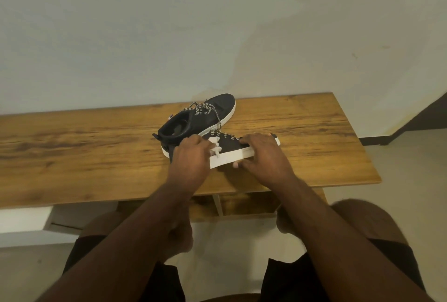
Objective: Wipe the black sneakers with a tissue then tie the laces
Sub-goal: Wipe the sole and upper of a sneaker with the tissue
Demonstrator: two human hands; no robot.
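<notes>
While right hand grips near sneaker, left hand pinches tissue.
Near sneaker tilted by tabletop front edge; other sneaker just behind, laces loose.

Wooden table stretching under the hands, pale stained wall beyond them, light floor showing below the wrists
</notes>
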